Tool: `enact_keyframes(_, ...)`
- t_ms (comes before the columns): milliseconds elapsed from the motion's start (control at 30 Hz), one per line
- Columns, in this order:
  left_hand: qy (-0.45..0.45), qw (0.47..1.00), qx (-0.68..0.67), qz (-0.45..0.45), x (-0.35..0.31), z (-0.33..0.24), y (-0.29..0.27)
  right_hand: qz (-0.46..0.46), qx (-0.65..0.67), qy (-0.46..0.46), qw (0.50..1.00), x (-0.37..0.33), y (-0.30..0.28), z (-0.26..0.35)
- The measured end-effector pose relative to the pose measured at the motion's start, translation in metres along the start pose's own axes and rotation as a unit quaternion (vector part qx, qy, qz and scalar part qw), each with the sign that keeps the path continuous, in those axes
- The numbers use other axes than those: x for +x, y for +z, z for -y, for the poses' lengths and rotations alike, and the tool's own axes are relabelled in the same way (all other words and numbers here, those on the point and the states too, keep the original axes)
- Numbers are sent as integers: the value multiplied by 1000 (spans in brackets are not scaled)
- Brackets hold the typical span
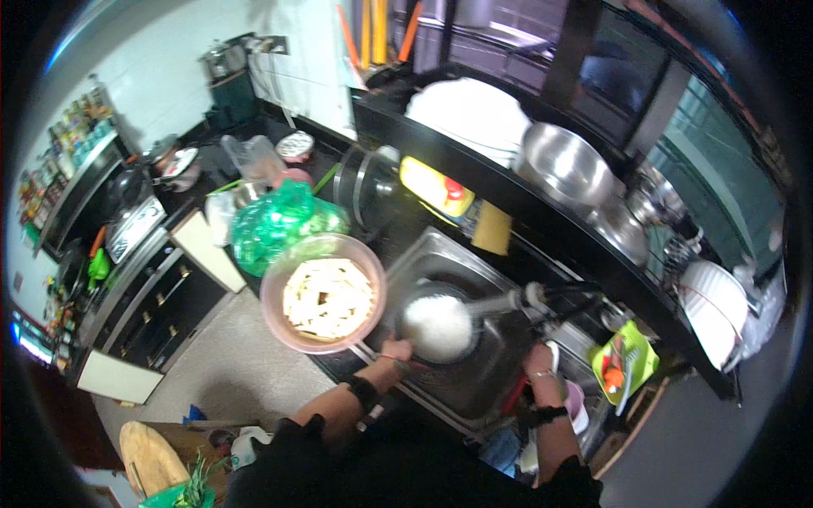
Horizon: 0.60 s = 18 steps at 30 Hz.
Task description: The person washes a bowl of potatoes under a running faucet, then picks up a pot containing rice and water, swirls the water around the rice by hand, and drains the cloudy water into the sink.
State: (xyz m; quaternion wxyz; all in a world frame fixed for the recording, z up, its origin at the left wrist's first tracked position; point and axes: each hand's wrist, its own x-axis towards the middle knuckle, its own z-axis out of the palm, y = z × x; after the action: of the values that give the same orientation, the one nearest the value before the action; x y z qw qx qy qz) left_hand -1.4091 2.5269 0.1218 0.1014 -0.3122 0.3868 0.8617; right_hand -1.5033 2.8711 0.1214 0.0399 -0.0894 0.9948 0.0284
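A dark round pan [408,298] stands in the steel sink basin [500,372], filled with white, foamy water [436,326]. The faucet [500,302] reaches over it from the right. At the pan's near-left rim, my left hand [395,349] is closed on it; its fingertips are partly hidden. My right hand [539,362] is over the divider to the right-hand basin, fingers curled beside a white edge [555,356]; what it holds is unclear. Left of the sink, a pinkish colander or basin [275,315] is full of pale cut sticks [326,298].
Behind the basin lies a green plastic bag [275,222]. A black shelf above the sink carries white plates [466,114] and steel bowls [566,165]. A sponge cloth [491,229] hangs below it. Right stands a green basket [639,351] with utensils; a cutting board [152,453] is lower left.
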Motion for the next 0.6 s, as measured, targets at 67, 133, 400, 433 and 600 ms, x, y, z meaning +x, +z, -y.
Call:
enact_keyframes(67, -28, 994, -31, -98, -9, -7, 14, 7, 36, 30, 999, -1, -14, 11)
enact_keyframes(133, -32, 996, -5, -86, -27, -21, 29, 14, 48, 31, 998, -3, -13, 7)
enact_keyframes(400, -54, 993, -41, -93, -24, -17, 29, 0, 61, 71, 996, -6, -11, 4)
enact_keyframes(433, -56, 994, -21, -91, -23, -16, 29, -2, 59, 79, 995, -6, -9, 3)
enact_keyframes(600, -38, 995, 1, -88, -8, -3, 15, 11, 34, 64, 997, -2, -4, 0)
